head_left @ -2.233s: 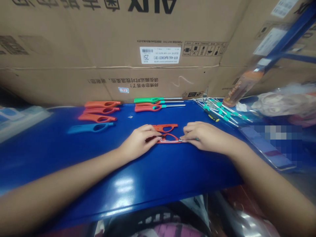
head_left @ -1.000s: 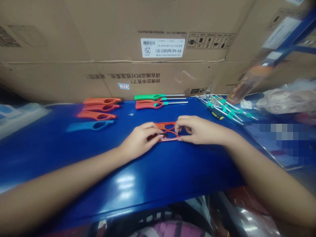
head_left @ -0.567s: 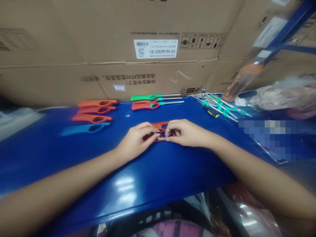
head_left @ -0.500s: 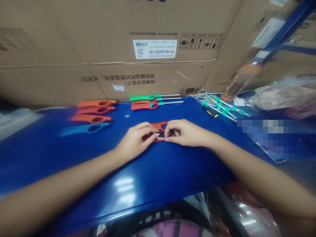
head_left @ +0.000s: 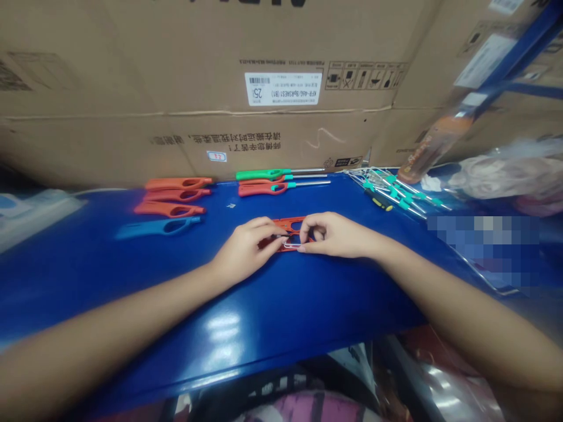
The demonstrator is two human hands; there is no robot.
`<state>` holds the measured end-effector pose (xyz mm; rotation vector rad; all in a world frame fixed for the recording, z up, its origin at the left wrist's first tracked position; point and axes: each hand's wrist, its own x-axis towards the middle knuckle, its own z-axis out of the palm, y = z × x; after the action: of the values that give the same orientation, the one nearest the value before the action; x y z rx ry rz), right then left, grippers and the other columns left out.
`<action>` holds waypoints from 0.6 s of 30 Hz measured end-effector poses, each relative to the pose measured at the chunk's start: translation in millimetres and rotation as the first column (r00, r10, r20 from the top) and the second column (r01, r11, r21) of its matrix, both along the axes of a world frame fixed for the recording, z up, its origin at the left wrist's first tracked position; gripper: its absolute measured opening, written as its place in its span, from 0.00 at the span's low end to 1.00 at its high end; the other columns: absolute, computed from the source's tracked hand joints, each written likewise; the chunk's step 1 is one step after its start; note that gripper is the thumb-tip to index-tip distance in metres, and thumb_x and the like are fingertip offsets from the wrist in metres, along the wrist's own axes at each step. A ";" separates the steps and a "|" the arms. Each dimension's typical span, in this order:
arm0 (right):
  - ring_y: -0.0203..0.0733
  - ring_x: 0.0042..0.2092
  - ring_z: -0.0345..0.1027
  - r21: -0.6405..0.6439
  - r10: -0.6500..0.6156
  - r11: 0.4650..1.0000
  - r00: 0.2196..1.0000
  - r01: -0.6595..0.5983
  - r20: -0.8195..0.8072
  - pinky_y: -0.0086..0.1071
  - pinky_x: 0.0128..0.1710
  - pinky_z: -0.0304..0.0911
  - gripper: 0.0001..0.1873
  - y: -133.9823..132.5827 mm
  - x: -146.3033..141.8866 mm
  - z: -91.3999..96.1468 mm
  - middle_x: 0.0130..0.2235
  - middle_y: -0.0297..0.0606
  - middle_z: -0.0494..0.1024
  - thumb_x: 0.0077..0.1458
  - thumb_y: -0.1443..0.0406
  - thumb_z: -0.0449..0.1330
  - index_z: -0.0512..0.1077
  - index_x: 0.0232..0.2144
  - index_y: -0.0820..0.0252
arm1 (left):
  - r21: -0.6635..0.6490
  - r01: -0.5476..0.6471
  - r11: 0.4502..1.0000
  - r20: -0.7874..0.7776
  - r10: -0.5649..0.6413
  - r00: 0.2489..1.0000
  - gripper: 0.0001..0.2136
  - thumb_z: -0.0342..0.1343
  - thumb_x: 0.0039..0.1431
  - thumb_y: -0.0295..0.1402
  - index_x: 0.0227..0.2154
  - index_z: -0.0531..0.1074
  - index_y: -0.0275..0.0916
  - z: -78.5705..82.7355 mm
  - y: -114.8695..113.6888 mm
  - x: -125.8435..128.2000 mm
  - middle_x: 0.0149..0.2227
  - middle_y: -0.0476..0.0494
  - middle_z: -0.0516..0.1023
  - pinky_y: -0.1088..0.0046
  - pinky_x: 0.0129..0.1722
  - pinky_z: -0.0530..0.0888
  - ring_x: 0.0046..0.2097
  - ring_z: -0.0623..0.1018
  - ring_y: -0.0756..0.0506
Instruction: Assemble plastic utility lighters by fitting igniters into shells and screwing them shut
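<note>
Your left hand (head_left: 248, 249) has its thumb and forefinger close together, clamped on the left end of the near orange handle piece (head_left: 288, 250). This piece is lying on the blue table (head_left: 299, 310), in front of you, between your two hands, and it is partly covered by them. Your right hand (head_left: 336, 234) is at its other side. The right thumb tip is at the end of a thin white wire (head_left: 292, 245), and the forefinger is bent just above; I cannot tell if these fingers pinch the wire. The far orange handle piece (head_left: 284, 224) lies just behind the near one.

Farther back, at left, there are three orange-red handles (head_left: 169, 209) and one blue handle (head_left: 160, 227). Behind the middle are lighters (head_left: 255, 188) with metal tubes. At right you have a pile of metal tubes (head_left: 393, 190) with green parts, and beside it a black-and-yellow tool (head_left: 382, 203).
</note>
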<state>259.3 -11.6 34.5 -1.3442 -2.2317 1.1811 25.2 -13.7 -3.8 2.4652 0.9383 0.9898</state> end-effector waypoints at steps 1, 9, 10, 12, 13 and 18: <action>0.31 0.24 0.54 0.002 -0.002 1.000 1.000 0.002 0.004 0.27 0.24 0.48 0.11 -0.2 0.0 -0.1 0.21 0.24 0.63 0.51 0.60 0.67 0.73 0.33 0.61 | 0.002 0.004 1.000 0.001 -0.004 1.000 0.06 0.58 0.66 0.31 0.40 0.80 0.37 0.0 0.0 -0.1 0.37 0.45 0.80 0.76 0.37 0.75 0.36 0.79 0.50; 0.32 0.28 0.60 0.210 0.079 0.973 0.995 -0.092 0.067 0.27 0.31 0.55 0.04 -1.4 1.3 -0.3 0.30 0.30 0.70 0.52 0.67 0.64 0.73 0.31 0.61 | 0.006 0.005 1.000 0.006 -0.005 1.000 0.06 0.58 0.65 0.31 0.40 0.80 0.37 -0.5 0.4 0.0 0.38 0.44 0.80 0.75 0.37 0.76 0.36 0.79 0.49; 0.32 0.28 0.60 0.214 0.084 0.972 0.994 -0.096 0.065 0.27 0.31 0.55 0.04 -1.4 1.4 -0.6 0.30 0.30 0.71 0.52 0.68 0.64 0.73 0.33 0.61 | 0.008 0.004 1.000 0.006 -0.004 1.000 0.06 0.58 0.65 0.31 0.40 0.80 0.38 -0.4 0.3 0.2 0.38 0.44 0.80 0.74 0.37 0.76 0.36 0.79 0.49; 0.33 0.29 0.61 0.213 0.104 0.971 0.994 -0.111 0.044 0.27 0.32 0.56 0.06 -1.3 1.4 -1.4 0.31 0.31 0.72 0.53 0.67 0.64 0.73 0.36 0.60 | 0.012 0.006 1.000 0.004 -0.006 1.000 0.06 0.58 0.66 0.32 0.40 0.80 0.38 0.0 0.2 0.5 0.37 0.44 0.80 0.74 0.37 0.76 0.35 0.79 0.49; 0.33 0.30 0.62 0.216 0.116 0.969 0.993 -0.120 0.032 0.27 0.32 0.57 0.06 -1.3 1.5 -1.8 0.32 0.32 0.73 0.54 0.67 0.63 0.73 0.37 0.60 | 0.013 0.007 1.000 0.003 -0.007 1.000 0.06 0.58 0.66 0.32 0.40 0.80 0.38 0.2 0.1 0.6 0.37 0.44 0.80 0.74 0.37 0.76 0.35 0.79 0.49; 0.32 0.30 0.62 0.231 0.118 0.964 0.991 -0.128 0.057 0.28 0.33 0.57 0.03 -1.8 1.7 -1.2 0.32 0.32 0.72 0.55 0.67 0.64 0.74 0.34 0.61 | 0.015 0.009 1.000 0.002 -0.009 1.000 0.06 0.58 0.65 0.31 0.40 0.80 0.38 -0.8 0.4 0.2 0.37 0.44 0.80 0.74 0.37 0.76 0.36 0.79 0.49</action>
<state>261.0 -13.4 33.3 -1.1629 -2.4270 0.8981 25.4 -13.4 -4.6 2.4780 0.9213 1.0004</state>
